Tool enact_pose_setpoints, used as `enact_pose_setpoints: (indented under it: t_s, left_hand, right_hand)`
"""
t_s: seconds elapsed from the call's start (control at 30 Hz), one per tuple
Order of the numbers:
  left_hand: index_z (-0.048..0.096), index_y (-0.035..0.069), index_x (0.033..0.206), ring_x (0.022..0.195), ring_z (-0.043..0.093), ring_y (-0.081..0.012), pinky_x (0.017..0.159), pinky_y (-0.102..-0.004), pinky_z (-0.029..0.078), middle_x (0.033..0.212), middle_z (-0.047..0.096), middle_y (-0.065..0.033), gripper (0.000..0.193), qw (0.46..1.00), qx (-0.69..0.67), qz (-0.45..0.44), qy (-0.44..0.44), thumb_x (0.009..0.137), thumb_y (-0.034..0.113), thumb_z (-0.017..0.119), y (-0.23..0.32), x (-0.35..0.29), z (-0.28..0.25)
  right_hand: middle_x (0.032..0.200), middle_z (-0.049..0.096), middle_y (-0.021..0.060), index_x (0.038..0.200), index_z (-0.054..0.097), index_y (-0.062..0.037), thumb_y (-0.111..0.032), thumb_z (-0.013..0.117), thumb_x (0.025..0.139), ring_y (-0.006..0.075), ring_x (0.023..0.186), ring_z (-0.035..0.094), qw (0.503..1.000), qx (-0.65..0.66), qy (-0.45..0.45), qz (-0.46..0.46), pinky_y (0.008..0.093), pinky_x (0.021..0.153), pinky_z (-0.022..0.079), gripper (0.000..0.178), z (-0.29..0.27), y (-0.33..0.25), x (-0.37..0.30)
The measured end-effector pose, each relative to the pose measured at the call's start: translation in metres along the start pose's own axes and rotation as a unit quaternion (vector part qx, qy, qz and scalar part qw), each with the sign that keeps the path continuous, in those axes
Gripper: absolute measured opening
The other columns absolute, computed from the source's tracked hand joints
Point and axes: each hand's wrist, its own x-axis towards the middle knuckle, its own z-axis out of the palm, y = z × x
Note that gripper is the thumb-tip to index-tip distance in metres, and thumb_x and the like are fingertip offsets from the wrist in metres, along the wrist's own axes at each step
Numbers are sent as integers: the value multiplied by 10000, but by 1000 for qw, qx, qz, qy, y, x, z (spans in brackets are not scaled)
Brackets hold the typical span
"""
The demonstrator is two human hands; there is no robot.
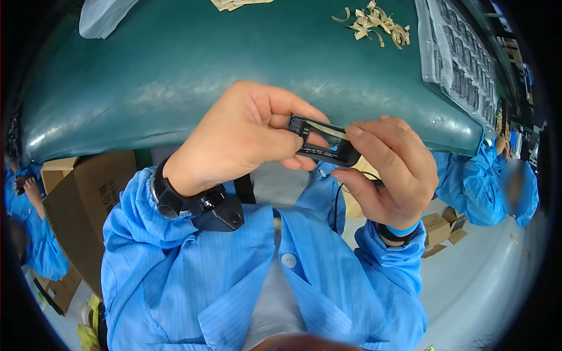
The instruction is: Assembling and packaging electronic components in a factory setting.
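My left hand (240, 134) grips the left end of a small black plastic frame (350, 155), thumb on its face and fingers behind. The frame has a rectangular window and small light print along its lower bar. A narrow tan strip (326, 130) runs along its upper bar. At the right end, my right hand (398, 167) has its fingertips on the upper corner, by the end of the strip, and its thumb near the lower corner. Both hands are raised in front of my chest, at the near edge of the green table (193, 76).
Curled tan strip scraps (377, 24) lie on the far right of the table. Clear trays of dark parts (462, 58) stand at its right edge. Cardboard boxes (88, 210) are on the left, and people in blue work at both sides. A dark cable (337, 207) hangs near my right wrist.
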Motion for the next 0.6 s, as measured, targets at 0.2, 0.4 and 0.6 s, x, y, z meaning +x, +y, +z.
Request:
enact_pose_setpoints:
  t_s: [0.2, 0.4, 0.6]
  left_hand:
    - [559, -103, 1118, 764, 683, -178, 665, -228, 572, 966, 663, -206, 325, 999, -14, 35, 25, 802, -112, 487, -3, -1, 3]
    - [559, -106, 1119, 748, 683, -181, 693, -250, 580, 965, 659, -220, 332, 998, -15, 41, 47, 793, -116, 498, -2, -3, 4]
    - [566, -101, 1116, 729, 683, -179, 699, -253, 580, 960, 658, -224, 325, 997, -18, 46, 56, 797, -107, 507, -6, -4, 5]
  right_hand:
    - [872, 631, 147, 913, 657, 7, -133, 760, 628, 277, 699, 607, 999, -5, 42, -12, 366, 643, 503, 334, 5, 5, -5]
    - [873, 634, 164, 894, 647, 28, 30, 702, 669, 246, 684, 626, 993, 54, 101, 38, 311, 600, 506, 231, 6, 4, -10]
    - [883, 642, 167, 870, 646, 23, 79, 677, 699, 211, 714, 640, 979, 77, 163, 92, 276, 620, 505, 182, 16, 1, -11]
